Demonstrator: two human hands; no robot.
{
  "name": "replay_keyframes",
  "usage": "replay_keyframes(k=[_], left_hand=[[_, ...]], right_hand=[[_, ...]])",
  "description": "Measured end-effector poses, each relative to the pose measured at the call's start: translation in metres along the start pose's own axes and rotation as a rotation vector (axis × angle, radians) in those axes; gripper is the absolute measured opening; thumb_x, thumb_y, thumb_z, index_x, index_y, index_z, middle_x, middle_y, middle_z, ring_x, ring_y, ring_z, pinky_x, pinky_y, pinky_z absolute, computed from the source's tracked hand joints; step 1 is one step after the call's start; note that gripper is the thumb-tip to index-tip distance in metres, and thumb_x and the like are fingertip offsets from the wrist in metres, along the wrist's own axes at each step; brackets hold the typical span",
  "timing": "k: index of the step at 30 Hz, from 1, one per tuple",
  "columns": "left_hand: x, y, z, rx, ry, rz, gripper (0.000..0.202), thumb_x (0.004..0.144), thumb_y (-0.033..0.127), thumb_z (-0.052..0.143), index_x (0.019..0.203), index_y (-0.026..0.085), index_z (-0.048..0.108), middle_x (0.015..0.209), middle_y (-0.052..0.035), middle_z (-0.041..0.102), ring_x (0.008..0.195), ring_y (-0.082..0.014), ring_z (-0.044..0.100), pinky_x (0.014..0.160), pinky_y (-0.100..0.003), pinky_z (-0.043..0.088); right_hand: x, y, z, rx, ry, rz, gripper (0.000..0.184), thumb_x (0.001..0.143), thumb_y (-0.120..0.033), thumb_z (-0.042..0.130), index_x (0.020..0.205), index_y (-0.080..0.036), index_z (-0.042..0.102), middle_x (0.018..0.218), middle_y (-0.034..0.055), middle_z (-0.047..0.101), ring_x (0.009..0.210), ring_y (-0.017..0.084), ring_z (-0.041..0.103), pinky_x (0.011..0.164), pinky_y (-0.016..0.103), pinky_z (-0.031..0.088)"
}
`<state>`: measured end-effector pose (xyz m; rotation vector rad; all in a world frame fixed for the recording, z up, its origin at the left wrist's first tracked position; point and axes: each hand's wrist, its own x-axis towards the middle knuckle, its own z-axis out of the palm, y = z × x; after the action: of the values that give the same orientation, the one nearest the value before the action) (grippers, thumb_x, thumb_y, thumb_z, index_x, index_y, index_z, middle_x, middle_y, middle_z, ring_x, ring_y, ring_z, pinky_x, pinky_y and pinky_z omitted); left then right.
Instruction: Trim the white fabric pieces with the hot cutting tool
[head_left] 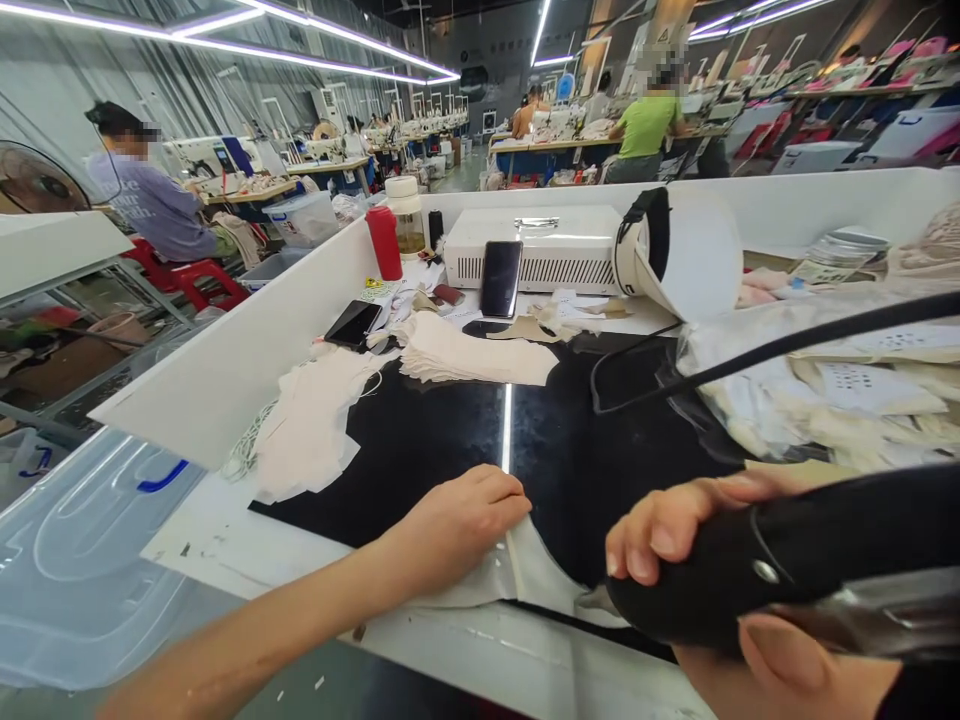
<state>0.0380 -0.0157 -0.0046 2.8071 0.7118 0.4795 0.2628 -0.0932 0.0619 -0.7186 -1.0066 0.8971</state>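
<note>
My left hand [469, 530] is closed, its fingers curled at the upper edge of a pale fabric piece [534, 565] near the table's front edge. The fabric lies partly on a black mat [442, 450]. Close to the camera on the right, my right hand [679, 525] wraps around a black rounded tool [750, 570] with a rivet and a shiny metal-looking part; its exact kind cannot be made out. The tool hides some of the fabric's right end. Beyond my left hand lie a fanned stack of pale cut pieces [472, 350] and another stack [311, 425] to the left.
A black cable [780, 345] arches over the right side. Behind the mat are a propped phone [501, 280], a white metal box [540, 235], a red cup [384, 243] and a white shade-like cone [701, 250]. A bag of fabric pieces [862, 390] lies right. Low walls [247, 330] border the table.
</note>
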Motion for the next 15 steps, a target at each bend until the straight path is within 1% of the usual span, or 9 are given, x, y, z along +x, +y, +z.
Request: replay_keyframes(k=[2,4,8,13,15], left_hand=[[-0.004,0.0,-0.001,-0.005,0.022,0.014,0.031,0.109,-0.001,0.06,0.132,0.013,0.075,0.131,-0.0135,0.079,0.126,-0.0257,0.076,0.108,-0.038,0.071],[-0.007,0.0,-0.003,-0.025,0.043,0.027,0.029,0.112,0.0,0.058,0.133,0.012,0.074,0.132,-0.0132,0.079,0.127,-0.0249,0.076,0.111,-0.037,0.07],[-0.01,0.003,-0.009,-0.057,0.035,0.033,0.026,0.114,0.002,0.058,0.133,0.011,0.073,0.136,-0.0142,0.079,0.132,-0.0251,0.077,0.115,-0.037,0.068],[-0.011,0.006,-0.012,-0.064,0.022,0.016,0.025,0.113,0.001,0.057,0.13,0.012,0.073,0.135,-0.014,0.08,0.129,-0.0246,0.078,0.114,-0.036,0.068],[-0.011,0.006,-0.01,-0.059,0.025,0.022,0.026,0.112,0.0,0.058,0.13,0.012,0.073,0.134,-0.0144,0.08,0.129,-0.0247,0.078,0.114,-0.037,0.069]], right_hand=[[-0.006,0.002,-0.006,0.002,0.007,-0.006,0.044,0.088,-0.052,0.101,0.122,-0.038,0.078,0.078,-0.0014,0.069,0.06,0.02,0.064,0.054,0.036,0.062],[-0.011,0.005,-0.01,0.007,0.05,-0.023,0.046,0.089,-0.052,0.1,0.127,-0.039,0.078,0.079,-0.0012,0.067,0.06,0.02,0.061,0.053,0.036,0.06],[-0.013,0.009,-0.014,0.019,0.113,-0.013,0.042,0.089,-0.054,0.099,0.123,-0.038,0.079,0.076,-0.0017,0.064,0.057,0.02,0.057,0.05,0.036,0.058],[-0.003,0.008,-0.016,0.021,0.06,-0.022,0.047,0.083,-0.059,0.104,0.119,-0.04,0.081,0.071,-0.0044,0.064,0.05,0.017,0.053,0.043,0.032,0.053],[0.003,0.006,-0.018,0.01,0.038,-0.022,0.046,0.082,-0.058,0.105,0.117,-0.04,0.081,0.07,-0.0052,0.063,0.049,0.016,0.052,0.042,0.032,0.053]])
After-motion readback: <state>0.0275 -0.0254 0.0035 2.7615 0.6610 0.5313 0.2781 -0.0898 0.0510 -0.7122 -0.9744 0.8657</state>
